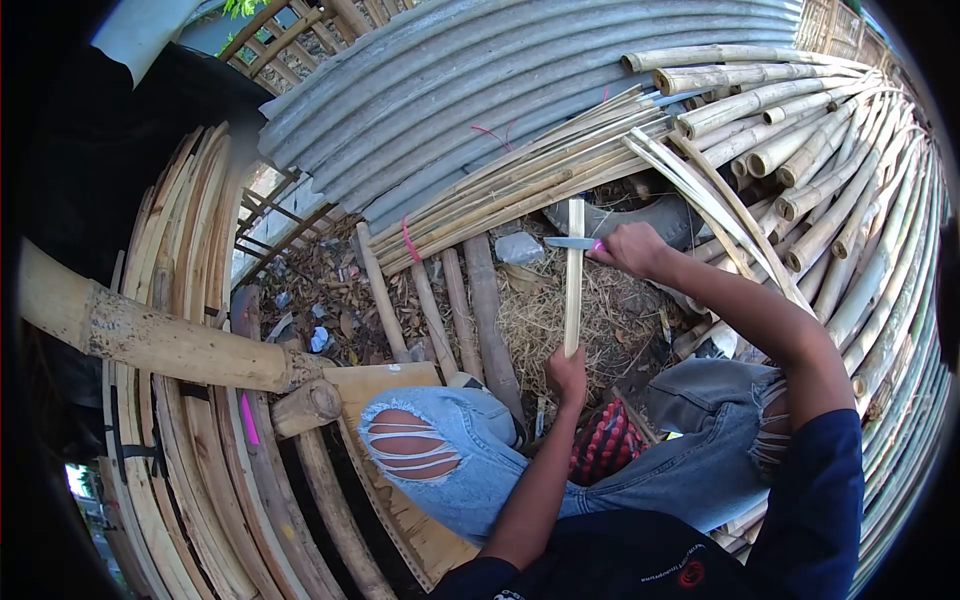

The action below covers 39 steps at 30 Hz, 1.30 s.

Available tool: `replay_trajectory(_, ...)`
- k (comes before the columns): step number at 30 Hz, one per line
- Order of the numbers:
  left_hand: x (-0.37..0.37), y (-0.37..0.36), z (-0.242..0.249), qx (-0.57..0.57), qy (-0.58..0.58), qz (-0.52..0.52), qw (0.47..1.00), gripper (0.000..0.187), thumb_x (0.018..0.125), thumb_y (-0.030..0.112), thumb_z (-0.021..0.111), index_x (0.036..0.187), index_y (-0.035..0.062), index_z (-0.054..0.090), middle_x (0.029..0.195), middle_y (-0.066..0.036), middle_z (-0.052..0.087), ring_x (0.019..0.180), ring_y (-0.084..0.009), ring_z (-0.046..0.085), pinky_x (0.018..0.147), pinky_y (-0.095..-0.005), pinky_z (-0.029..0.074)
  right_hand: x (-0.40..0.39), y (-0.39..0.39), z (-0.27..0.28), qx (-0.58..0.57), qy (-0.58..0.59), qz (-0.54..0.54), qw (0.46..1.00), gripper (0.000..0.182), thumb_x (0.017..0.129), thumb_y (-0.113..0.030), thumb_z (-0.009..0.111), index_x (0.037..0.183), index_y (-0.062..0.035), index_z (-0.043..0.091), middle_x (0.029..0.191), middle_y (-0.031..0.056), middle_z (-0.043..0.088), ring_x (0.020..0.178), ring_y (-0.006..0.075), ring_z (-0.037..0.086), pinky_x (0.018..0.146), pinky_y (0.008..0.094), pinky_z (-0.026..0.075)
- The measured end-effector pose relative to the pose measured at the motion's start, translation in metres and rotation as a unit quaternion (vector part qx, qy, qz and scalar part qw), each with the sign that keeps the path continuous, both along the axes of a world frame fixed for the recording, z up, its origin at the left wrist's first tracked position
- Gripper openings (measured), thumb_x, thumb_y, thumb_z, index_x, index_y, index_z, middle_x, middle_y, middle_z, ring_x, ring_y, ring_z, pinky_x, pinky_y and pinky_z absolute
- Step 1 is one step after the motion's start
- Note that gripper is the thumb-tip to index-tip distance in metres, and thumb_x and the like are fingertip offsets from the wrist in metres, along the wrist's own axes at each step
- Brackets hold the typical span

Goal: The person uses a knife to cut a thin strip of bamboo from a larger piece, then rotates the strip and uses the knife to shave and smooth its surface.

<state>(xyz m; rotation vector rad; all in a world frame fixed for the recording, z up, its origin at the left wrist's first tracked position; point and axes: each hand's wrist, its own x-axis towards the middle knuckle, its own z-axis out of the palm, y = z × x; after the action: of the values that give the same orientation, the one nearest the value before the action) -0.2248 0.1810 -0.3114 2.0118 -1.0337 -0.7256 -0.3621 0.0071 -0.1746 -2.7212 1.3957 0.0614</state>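
Note:
Near the middle of the head view, my left hand (567, 377) is closed round the lower end of a pale bamboo strip (574, 290), which stands up away from me. My right hand (632, 248) is closed on the pink handle of a knife (570, 243). The knife's blade points left and lies across the strip near its top end. Straw and debris (545, 320) cover the ground below the strip. A clear plastic piece (520, 249) lies just left of the blade.
A bundle of split strips (500, 205) leans by corrugated metal sheets (480, 90). Bamboo poles (815, 170) pile up at the right, with loose strips (700, 190) in front. A thick pole (180, 345) and long slats (190, 250) are at the left.

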Motion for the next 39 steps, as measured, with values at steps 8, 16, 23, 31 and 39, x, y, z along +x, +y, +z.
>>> replay_trajectory(8,0.005,0.006,-0.035,-0.044,0.043,-0.041,0.997,0.026,0.073,0.02,0.065,0.069,-0.0049,0.058,0.056,-0.017,0.056,0.049,-0.0278,0.059,0.052,-0.0399,0.045,-0.013,-0.037,0.006,-0.04,-0.009,-0.08,0.996,0.054,0.087,-0.053,0.039,0.068,-0.0084,0.063,0.061,0.0153,0.06,0.057,0.0333,0.06,0.053,0.0405,0.049)
replay_trajectory(16,0.012,0.006,-0.027,0.002,0.253,-0.041,0.967,0.026,0.074,0.016,0.063,0.063,-0.0052,0.053,0.05,-0.009,0.05,0.048,-0.0172,0.054,0.048,-0.0348,0.042,0.004,0.001,-0.011,0.042,0.016,0.032,0.998,0.056,0.087,-0.053,0.039,0.065,-0.0066,0.062,0.061,0.0152,0.06,0.061,0.0335,0.062,0.055,0.0422,0.05)
replay_trajectory(23,0.006,0.003,-0.022,-0.027,0.192,-0.073,0.978,0.023,0.074,0.014,0.062,0.063,-0.0047,0.053,0.048,-0.006,0.047,0.045,-0.0134,0.049,0.045,-0.0326,0.038,-0.006,0.002,-0.008,0.114,0.011,0.149,0.982,0.056,0.087,-0.051,0.04,0.068,-0.0032,0.062,0.063,0.0199,0.059,0.065,0.0374,0.06,0.059,0.0447,0.049)
replay_trajectory(31,0.006,0.002,-0.041,-0.014,0.212,-0.081,0.974,0.024,0.075,0.015,0.062,0.065,-0.005,0.054,0.049,-0.008,0.049,0.048,-0.0155,0.052,0.048,-0.034,0.041,-0.011,-0.029,0.001,0.048,-0.038,-0.072,0.996,0.058,0.087,-0.052,0.039,0.068,-0.0026,0.062,0.065,0.0205,0.059,0.066,0.0369,0.06,0.059,0.045,0.048)
replay_trajectory(39,0.005,0.008,-0.034,-0.014,0.041,-0.034,0.999,0.025,0.071,0.021,0.064,0.072,-0.004,0.059,0.06,-0.02,0.058,0.058,-0.0353,0.058,0.056,-0.0415,0.044,-0.007,-0.024,-0.016,-0.014,-0.029,0.002,0.999,0.054,0.088,-0.05,0.04,0.066,-0.0054,0.062,0.067,0.0177,0.062,0.063,0.034,0.062,0.055,0.0431,0.049)
